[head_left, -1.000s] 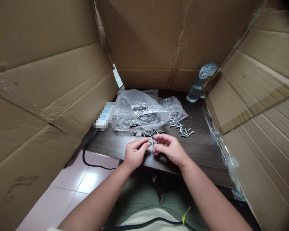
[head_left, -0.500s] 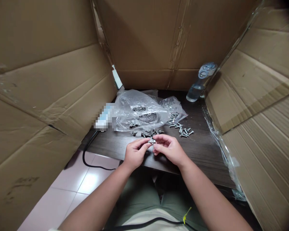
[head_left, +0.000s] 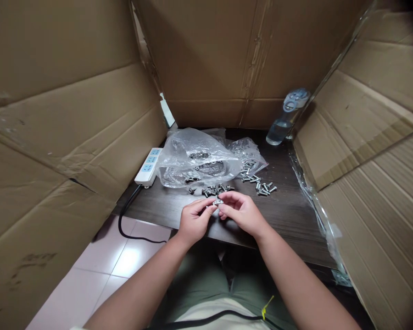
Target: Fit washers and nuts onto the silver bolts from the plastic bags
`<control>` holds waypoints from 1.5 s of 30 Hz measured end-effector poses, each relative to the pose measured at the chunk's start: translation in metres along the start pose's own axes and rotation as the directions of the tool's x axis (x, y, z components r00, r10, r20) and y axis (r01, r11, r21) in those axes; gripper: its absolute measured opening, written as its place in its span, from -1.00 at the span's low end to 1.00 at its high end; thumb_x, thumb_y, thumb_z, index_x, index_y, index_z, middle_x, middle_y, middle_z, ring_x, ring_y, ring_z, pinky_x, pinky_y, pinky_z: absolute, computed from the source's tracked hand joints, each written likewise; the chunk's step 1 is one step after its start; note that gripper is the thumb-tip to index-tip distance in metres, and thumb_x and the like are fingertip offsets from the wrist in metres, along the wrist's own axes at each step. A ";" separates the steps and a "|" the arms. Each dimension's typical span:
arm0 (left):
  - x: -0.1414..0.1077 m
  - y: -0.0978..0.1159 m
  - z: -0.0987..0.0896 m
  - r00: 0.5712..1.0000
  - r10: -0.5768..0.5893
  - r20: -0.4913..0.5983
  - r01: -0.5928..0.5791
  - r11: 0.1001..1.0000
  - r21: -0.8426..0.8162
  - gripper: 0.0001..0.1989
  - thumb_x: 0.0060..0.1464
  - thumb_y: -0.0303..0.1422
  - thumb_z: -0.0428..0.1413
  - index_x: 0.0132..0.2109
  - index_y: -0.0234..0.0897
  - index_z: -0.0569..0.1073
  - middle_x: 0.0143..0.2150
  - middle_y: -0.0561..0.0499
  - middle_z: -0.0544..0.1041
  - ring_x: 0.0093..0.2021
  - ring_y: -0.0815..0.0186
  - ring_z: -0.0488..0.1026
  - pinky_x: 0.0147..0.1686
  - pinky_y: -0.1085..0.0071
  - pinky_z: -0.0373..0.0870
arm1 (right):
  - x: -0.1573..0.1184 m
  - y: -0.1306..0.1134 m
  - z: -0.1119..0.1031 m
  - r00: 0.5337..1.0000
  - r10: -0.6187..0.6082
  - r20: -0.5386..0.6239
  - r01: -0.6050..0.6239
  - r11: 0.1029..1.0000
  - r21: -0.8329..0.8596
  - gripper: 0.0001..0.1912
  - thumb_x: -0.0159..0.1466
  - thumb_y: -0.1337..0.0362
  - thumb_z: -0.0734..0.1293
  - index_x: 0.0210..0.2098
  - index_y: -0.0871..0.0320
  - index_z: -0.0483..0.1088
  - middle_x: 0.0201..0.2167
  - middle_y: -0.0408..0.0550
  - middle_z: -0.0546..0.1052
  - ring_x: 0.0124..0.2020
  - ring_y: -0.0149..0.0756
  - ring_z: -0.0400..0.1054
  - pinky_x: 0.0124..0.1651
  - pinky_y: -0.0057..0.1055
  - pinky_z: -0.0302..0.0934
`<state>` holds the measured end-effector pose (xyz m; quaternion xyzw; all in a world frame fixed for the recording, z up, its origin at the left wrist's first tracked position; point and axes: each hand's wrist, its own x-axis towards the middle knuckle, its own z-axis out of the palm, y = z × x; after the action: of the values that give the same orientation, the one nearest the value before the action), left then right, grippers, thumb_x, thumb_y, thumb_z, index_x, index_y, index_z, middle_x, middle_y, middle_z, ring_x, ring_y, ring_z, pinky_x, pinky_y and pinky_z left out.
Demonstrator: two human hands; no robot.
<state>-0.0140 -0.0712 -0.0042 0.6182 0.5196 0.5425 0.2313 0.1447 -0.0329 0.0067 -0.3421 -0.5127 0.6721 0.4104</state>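
Just above the front part of the dark table, a small silver bolt (head_left: 218,202) lies crosswise between my two hands. My left hand (head_left: 194,221) pinches its left end between thumb and fingers. At the other end, my right hand (head_left: 243,213) has thumb and index finger closed on it. Small parts seem to sit along its shaft, but the fingertips partly cover them. Right behind the hands is a pile of darker screws (head_left: 215,189). Longer silver bolts (head_left: 265,188) are scattered to the right of that pile.
A clear plastic bag (head_left: 199,146) holds dark small parts; a smaller bag (head_left: 248,153) spills silver bolts. At left lies a power strip (head_left: 148,167) with a black cable (head_left: 121,220). A water bottle (head_left: 285,120) stands back right. Cardboard walls (head_left: 206,59) surround the table (head_left: 285,224).
Both hands stay nearly in place, with the bolt still between them. My left hand's fingers and the bolt have shifted very slightly.
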 end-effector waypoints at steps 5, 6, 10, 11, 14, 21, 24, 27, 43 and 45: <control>0.002 -0.001 0.000 0.999 0.016 0.045 -0.016 1.000 -0.015 -0.86 0.03 -0.44 0.17 -0.23 -0.23 0.59 -0.27 -0.02 0.62 -0.27 0.31 0.55 -0.24 0.45 0.48 | -0.002 -0.002 0.001 1.000 -0.010 -0.004 0.010 0.998 -0.062 -0.70 0.05 0.13 0.45 -0.35 0.23 0.45 -0.56 -0.12 0.49 -0.58 -0.42 0.35 -0.47 -0.47 0.29; 0.002 -0.001 0.000 0.998 0.029 0.056 -0.028 1.000 -0.010 -0.86 0.03 -0.44 0.16 -0.23 -0.22 0.59 -0.28 -0.01 0.62 -0.28 0.31 0.55 -0.25 0.45 0.48 | -0.001 -0.001 0.001 1.000 0.004 -0.011 -0.005 0.995 -0.103 -0.69 0.09 0.08 0.42 -0.41 0.24 0.45 -0.61 -0.14 0.45 -0.62 -0.44 0.32 -0.53 -0.49 0.25; 0.001 -0.001 0.001 0.995 0.073 0.072 -0.075 0.997 0.022 -0.85 0.03 -0.45 0.16 -0.24 -0.22 0.59 -0.30 -0.02 0.62 -0.30 0.32 0.55 -0.27 0.45 0.49 | 0.002 0.005 0.000 0.993 0.094 -0.069 -0.106 0.976 -0.193 -0.47 0.20 -0.12 0.23 -0.58 0.23 0.35 -0.71 -0.15 0.35 -0.73 -0.47 0.24 -0.68 -0.53 0.13; 0.001 -0.001 0.001 0.996 0.071 0.062 -0.072 0.997 0.029 -0.85 0.03 -0.45 0.16 -0.23 -0.23 0.59 -0.30 -0.03 0.62 -0.30 0.31 0.55 -0.26 0.44 0.49 | 0.003 0.005 -0.001 0.991 0.104 -0.083 -0.118 0.977 -0.176 -0.47 0.19 -0.14 0.22 -0.56 0.23 0.35 -0.69 -0.15 0.36 -0.72 -0.45 0.26 -0.68 -0.52 0.14; 0.000 0.000 0.001 0.999 0.032 0.015 -0.033 0.999 0.026 -0.85 0.03 -0.44 0.17 -0.22 -0.23 0.59 -0.27 -0.03 0.62 -0.28 0.30 0.56 -0.25 0.44 0.49 | 0.002 0.001 -0.001 0.996 0.070 -0.061 -0.075 0.995 -0.071 -0.60 0.13 -0.05 0.35 -0.35 0.22 0.41 -0.56 -0.14 0.43 -0.62 -0.42 0.34 -0.58 -0.49 0.25; 0.001 0.000 0.001 1.000 0.021 0.014 -0.021 1.000 0.004 -0.85 0.03 -0.42 0.17 -0.22 -0.22 0.59 -0.26 -0.02 0.62 -0.27 0.30 0.56 -0.24 0.43 0.50 | -0.003 -0.005 -0.001 1.000 0.013 0.025 -0.012 0.999 -0.037 -0.68 0.02 0.12 0.47 -0.37 0.24 0.45 -0.57 -0.14 0.46 -0.59 -0.44 0.32 -0.51 -0.48 0.26; 0.001 0.002 0.001 0.999 0.036 0.030 -0.036 0.999 0.016 -0.86 0.02 -0.43 0.17 -0.24 -0.23 0.60 -0.29 -0.03 0.62 -0.30 0.30 0.56 -0.25 0.42 0.50 | 0.000 -0.001 0.001 0.996 0.093 -0.017 -0.094 0.989 -0.117 -0.57 0.12 -0.04 0.35 -0.55 0.24 0.38 -0.68 -0.17 0.37 -0.70 -0.48 0.24 -0.64 -0.53 0.17; 0.001 0.003 0.001 1.000 0.009 0.013 -0.010 1.000 0.025 -0.86 0.01 -0.43 0.18 -0.25 -0.24 0.60 -0.30 -0.04 0.62 -0.31 0.29 0.56 -0.26 0.41 0.50 | 0.002 0.001 0.001 0.987 0.146 -0.071 -0.152 0.984 -0.097 -0.48 0.15 -0.14 0.27 -0.55 0.24 0.35 -0.68 -0.15 0.36 -0.72 -0.47 0.24 -0.70 -0.54 0.14; 0.001 0.004 0.002 1.000 0.002 -0.007 -0.001 1.000 0.019 -0.86 0.00 -0.42 0.18 -0.25 -0.24 0.60 -0.29 -0.04 0.63 -0.29 0.28 0.56 -0.25 0.42 0.50 | 0.002 0.003 0.001 0.992 0.120 -0.050 -0.125 0.986 -0.113 -0.48 0.18 -0.13 0.24 -0.54 0.23 0.36 -0.68 -0.17 0.36 -0.72 -0.50 0.23 -0.67 -0.56 0.13; 0.001 0.005 0.001 0.999 -0.018 -0.034 0.018 1.000 0.018 -0.86 0.00 -0.42 0.19 -0.26 -0.25 0.60 -0.29 -0.05 0.63 -0.29 0.27 0.56 -0.25 0.41 0.51 | 0.001 0.002 0.001 0.994 0.094 -0.060 -0.099 0.992 -0.076 -0.53 0.16 -0.11 0.28 -0.42 0.23 0.40 -0.60 -0.16 0.40 -0.68 -0.49 0.28 -0.66 -0.56 0.16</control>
<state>-0.0109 -0.0715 0.0003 0.6064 0.5340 0.5459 0.2218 0.1432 -0.0326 0.0045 -0.4010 -0.5101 0.6605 0.3778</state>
